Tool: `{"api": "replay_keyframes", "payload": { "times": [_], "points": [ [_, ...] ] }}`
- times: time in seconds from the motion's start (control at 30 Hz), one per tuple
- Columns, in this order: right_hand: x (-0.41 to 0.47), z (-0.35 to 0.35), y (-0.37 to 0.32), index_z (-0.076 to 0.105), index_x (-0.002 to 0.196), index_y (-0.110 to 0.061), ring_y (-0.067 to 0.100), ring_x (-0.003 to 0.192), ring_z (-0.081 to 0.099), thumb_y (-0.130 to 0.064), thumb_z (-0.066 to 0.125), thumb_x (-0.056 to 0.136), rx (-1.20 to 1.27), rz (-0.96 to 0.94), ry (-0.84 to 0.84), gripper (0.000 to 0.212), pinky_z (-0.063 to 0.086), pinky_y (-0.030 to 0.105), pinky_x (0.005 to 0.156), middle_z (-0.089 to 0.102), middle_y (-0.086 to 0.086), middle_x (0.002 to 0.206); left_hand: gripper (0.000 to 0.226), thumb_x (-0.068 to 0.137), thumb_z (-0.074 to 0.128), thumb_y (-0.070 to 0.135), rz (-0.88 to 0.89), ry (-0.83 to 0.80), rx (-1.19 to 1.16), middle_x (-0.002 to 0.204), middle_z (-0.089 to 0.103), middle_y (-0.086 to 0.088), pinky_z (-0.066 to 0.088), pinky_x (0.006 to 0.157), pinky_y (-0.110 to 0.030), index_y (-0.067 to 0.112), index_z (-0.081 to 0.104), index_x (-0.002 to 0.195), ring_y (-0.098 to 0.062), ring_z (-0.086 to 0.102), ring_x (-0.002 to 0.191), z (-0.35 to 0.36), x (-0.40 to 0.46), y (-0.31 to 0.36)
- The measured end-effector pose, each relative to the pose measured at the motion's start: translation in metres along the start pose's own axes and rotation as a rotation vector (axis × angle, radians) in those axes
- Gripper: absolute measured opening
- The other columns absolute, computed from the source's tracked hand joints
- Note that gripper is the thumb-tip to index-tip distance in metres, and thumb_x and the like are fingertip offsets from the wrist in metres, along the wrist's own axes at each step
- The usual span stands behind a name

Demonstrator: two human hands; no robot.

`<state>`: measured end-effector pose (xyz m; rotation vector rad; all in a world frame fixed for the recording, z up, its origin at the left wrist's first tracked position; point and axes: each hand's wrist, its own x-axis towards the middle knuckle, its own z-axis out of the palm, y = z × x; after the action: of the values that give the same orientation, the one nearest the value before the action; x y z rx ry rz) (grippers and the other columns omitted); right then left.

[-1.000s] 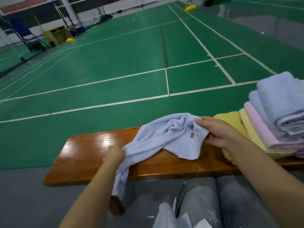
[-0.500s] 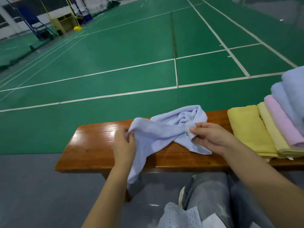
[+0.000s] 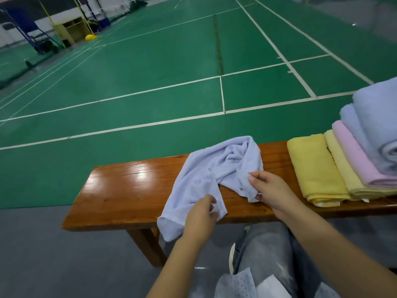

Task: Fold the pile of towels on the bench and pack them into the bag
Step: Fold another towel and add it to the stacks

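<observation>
Indoor sports hall, glossy green court floor (image 3: 150, 67) marked with white boundary lines (image 3: 277, 50), grey floor strip (image 3: 32, 254) at the near edge, yellow wooden cabinet (image 3: 71, 31) and blue metal frame (image 3: 23, 29) by the far white wall, overhead light glare on the floor

Green court floor (image 3: 150, 67) with white lines (image 3: 221, 94), grey floor strip (image 3: 43, 254) near camera; yellow stand (image 3: 72, 32), yellow base (image 3: 91, 37), blue cart (image 3: 32, 35) far left.

One crumpled blue towel (image 3: 217, 168) lay on one wooden bench (image 3: 129, 190); five folded towels (image 3: 343, 164) sat stacked: two yellow, one pink, two blue.
</observation>
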<state>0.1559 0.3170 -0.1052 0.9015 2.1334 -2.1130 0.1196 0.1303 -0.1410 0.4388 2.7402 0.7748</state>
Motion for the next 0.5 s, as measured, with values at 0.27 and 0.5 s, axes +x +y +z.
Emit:
{"api": "replay_keyframes", "payload": {
  "times": [0.27, 0.5],
  "points": [
    [-0.019, -0.007, -0.007, 0.063, 0.119, -0.010, 0.012, 0.093, 0.065, 0.001, 0.057, 0.091, 0.045, -0.133, -0.123, 0.031, 0.055, 0.017, 0.071, 0.066, 0.005, 0.105, 0.013, 0.087, 0.070, 0.023, -0.080, 0.334, -0.722, 0.067, 0.065, 0.005, 0.047, 0.064, -0.020, 0.019, 0.063, 0.076, -0.002, 0.057, 0.062, -0.018, -0.010, 0.061],
    [-0.036, -0.014, -0.020, 0.064, 0.081, -0.026, -0.001, 0.060, 0.064, -0.008, 0.066, 0.087, 0.027, -0.291, 0.015, 0.020, 0.049, 0.012, 0.056, 0.069, -0.006, 0.071, 0.005, 0.092, 0.063, 0.018, 0.160, 0.383, -0.503, 0.084, 0.063, 0.017, 0.045, 0.069, -0.008, 0.022, 0.066, 0.094, 0.001, 0.058, 0.085, -0.007, -0.026, 0.093]
  ]
}}
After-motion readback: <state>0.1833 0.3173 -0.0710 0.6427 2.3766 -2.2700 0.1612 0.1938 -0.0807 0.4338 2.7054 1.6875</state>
